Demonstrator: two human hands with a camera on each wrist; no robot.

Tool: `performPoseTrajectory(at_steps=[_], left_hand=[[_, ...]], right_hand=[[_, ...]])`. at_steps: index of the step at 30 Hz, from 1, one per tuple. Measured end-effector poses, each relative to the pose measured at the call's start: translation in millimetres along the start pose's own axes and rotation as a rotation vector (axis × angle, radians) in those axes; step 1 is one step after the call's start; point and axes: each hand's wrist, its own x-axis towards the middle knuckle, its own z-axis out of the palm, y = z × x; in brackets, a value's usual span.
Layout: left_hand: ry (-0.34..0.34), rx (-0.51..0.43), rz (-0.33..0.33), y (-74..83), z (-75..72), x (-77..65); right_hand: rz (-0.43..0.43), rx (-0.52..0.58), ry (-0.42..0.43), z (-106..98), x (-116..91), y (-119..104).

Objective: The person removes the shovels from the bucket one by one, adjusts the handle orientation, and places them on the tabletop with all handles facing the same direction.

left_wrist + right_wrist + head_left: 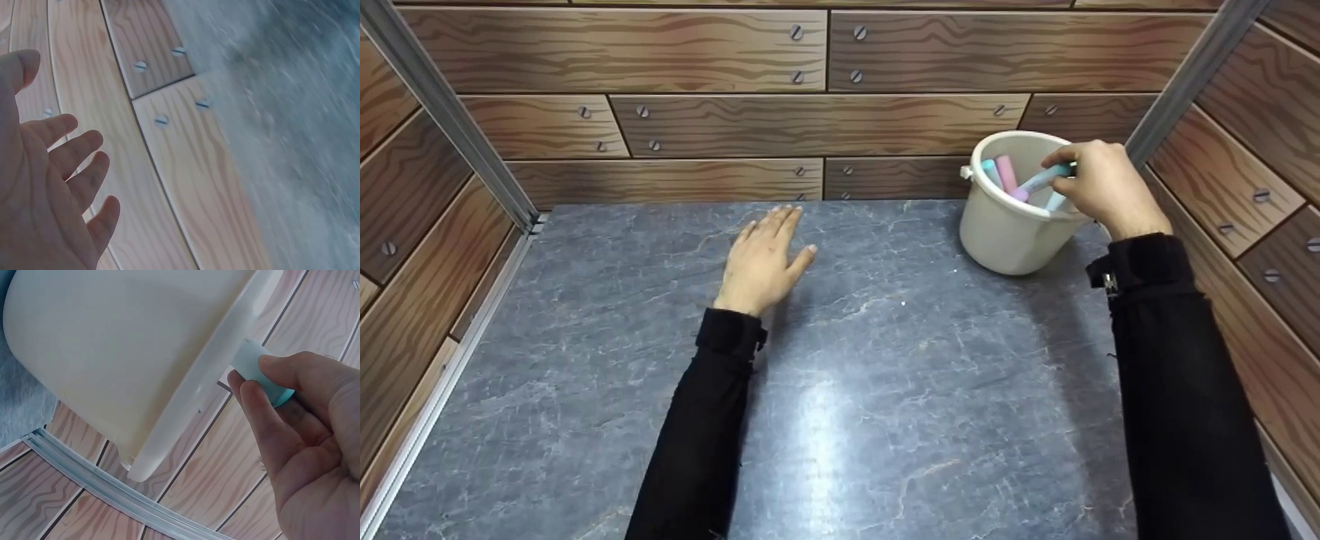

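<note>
Off-white bucket [1020, 240] stands upright at the back right of the bench [607, 337], near the back wall [720, 52] and the right wall [1260, 150]. Right hand [1110, 184] is at the bucket's rim, pinching the blue marker [1044, 178] between thumb and fingers. Marker's upper end sits above the rim, its lower part slants into the bucket's mouth; a pink marker [1005, 172] and a teal marker [991, 174] lean inside. Tightest side is the right: forearm and sleeve [1177, 360] run alongside the right wall. Left hand [761, 262] is released, fingers extended, over the rear-middle of the bench, well apart from the bucket. Wide stretch of bench between the two, more in front and to the left. Bench top is grey-blue with pale veins, glare [817, 450] front centre, small white speck [903, 304] near the middle. Walls are wood-plank pattern with slotted screw heads. Grey metal posts at both back corners, left [450, 112] and right [1200, 82]; a pale rail [442, 375] follows the left bench edge.
</note>
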Motion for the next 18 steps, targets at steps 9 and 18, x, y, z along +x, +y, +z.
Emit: performPoseTrajectory(at_steps=[9,18], left_hand=[[0.033,0.009,0.119,35.8,-3.7,-1.3],[0.05,0.044,0.237,71.7,-6.2,-7.1]], right_hand=[[0.006,-0.004,0.007,-6.0,-1.7,-1.7],[0.002,-0.016,0.018,-15.0,-3.0,-2.9]])
